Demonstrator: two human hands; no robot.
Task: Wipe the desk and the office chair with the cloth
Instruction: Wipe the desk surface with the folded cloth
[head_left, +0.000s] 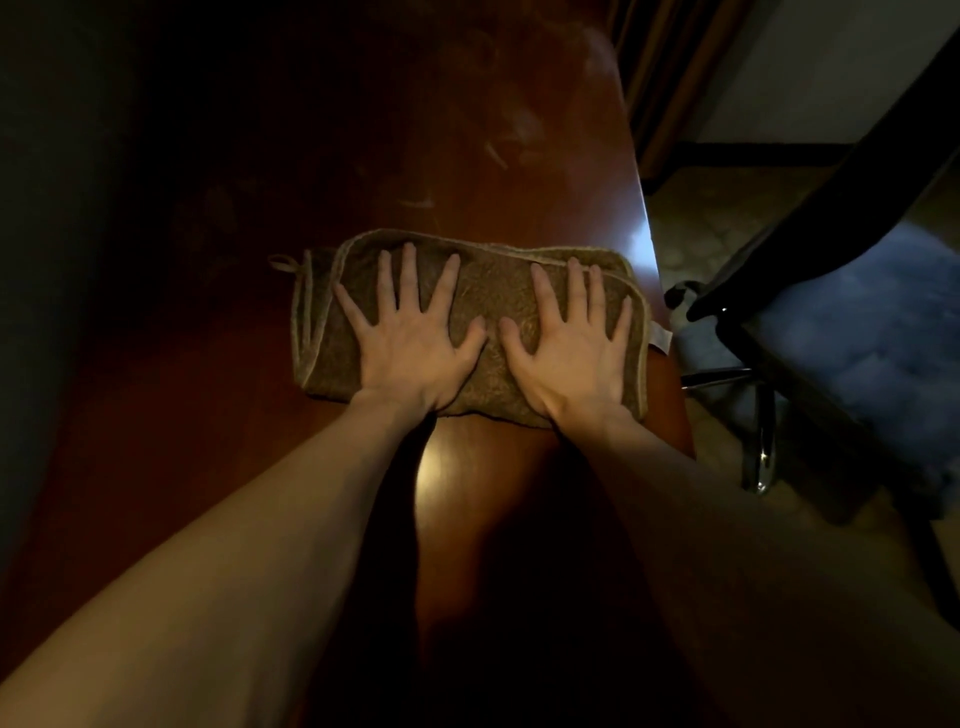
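Folded brown terry cloth (491, 291), mid-frame, lay flat on the glossy reddish wooden table (467, 156) near its right edge. Left hand (410, 348) and right hand (571, 353) pressed it, fingers spread, gripping nothing. Risk: the ungripped cloth could slip off that edge.

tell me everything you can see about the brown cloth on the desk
The brown terry-like cloth lies folded into a flat oblong across the glossy reddish-brown wooden desk, near its right edge. A paler hem trims its layers; a hanging loop sticks out left, a white tag right. The left hand and right hand press flat on it, fingers spread.
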